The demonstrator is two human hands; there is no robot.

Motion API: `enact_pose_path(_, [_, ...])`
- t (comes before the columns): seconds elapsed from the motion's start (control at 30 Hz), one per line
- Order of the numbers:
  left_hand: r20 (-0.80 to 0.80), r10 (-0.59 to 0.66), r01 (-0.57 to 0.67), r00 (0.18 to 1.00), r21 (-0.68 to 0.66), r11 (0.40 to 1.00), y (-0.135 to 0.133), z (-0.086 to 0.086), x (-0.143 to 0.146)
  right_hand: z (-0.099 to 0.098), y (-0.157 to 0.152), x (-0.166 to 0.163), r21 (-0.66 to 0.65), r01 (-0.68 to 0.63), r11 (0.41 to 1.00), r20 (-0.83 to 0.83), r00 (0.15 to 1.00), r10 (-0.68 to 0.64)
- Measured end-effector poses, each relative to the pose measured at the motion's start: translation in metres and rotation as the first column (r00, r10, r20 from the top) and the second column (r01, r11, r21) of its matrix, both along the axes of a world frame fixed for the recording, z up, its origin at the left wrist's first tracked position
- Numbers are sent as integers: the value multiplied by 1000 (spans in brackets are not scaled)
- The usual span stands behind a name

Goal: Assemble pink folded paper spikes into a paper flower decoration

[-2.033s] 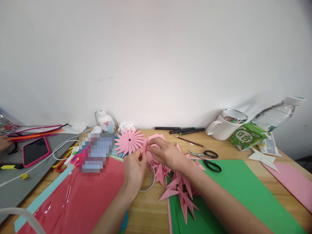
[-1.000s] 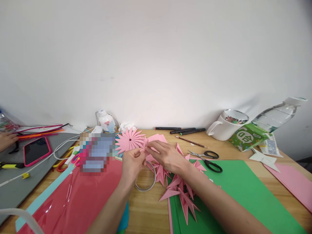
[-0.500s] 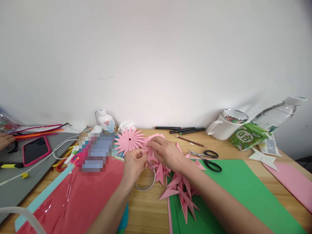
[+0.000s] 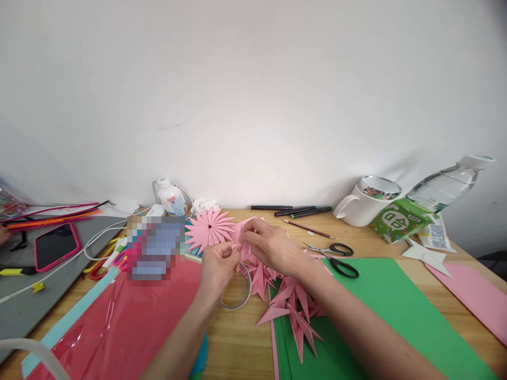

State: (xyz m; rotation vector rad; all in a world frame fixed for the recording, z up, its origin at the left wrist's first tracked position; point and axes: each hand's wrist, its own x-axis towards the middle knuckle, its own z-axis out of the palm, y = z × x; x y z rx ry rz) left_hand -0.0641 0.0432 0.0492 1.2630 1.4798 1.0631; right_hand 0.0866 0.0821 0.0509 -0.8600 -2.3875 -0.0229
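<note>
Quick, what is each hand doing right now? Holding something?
Left hand: closed, pinching the pink folded paper.
Right hand: closed, pinching the same pink folded paper from the other side.

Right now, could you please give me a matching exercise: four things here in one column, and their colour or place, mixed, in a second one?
1 pink paper piece
2 scissors
3 mug
4 phone

a pink case, far left
b white
c black handles
d pinched between left hand and right hand

Pairs: 1-d, 2-c, 3-b, 4-a
</note>
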Motion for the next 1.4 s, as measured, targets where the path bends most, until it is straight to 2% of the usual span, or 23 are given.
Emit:
enact_pose_path(0.33, [-101, -42, 47, 994, 46, 998, -1, -4, 2, 6, -2, 1, 44, 4, 999, 141, 990, -10])
enact_pose_path(0.4, [-90, -39, 44, 995, 47, 998, 0, -3, 0, 7, -2, 2, 5, -26, 1000, 92, 995, 25])
enact_pose_path(0.5, [-50, -32, 34, 998, 45, 998, 1, -2, -2, 6, -1, 4, -67, -79, 995, -72, 995, 74])
enact_pose_path(0.6, [-40, -36, 38, 999, 47, 998, 1, -2, -3, 5, 1, 5, -119, -92, 989, -151, 986, 73])
enact_pose_path(0.67, [-47, -40, 42, 998, 46, 998, 1, -2, -2, 8, 0, 6, -135, -69, 988, -102, 993, 55])
enact_pose_path(0.87, [-52, -73, 76, 996, 43, 996, -1, -5, 4, 22, -6, 5, -85, 18, 996, 250, 968, 4])
enact_pose_path(0.97, [-85, -85, 91, 993, 65, 994, 0, -5, 4, 25, -10, 3, -61, 70, 996, 308, 950, -48])
enact_pose_path(1.03, [-109, -100, 109, 989, 79, 991, 1, -5, 2, 26, -12, 3, -103, 90, 991, 287, 956, -57])
enact_pose_path(1.1, [-121, -114, 124, 986, 83, 989, 2, -4, 0, 29, -12, 5, -204, 81, 976, 222, 974, -34])
enact_pose_path(1.23, [-115, -131, 140, 985, 72, 988, 2, -4, -2, 33, -11, 9, -403, 12, 915, 34, 999, 2])
enact_pose_path(1.4, [-121, -133, 142, 984, 73, 987, 0, -2, 1, 21, -7, 3, -505, 37, 862, -180, 973, -147])
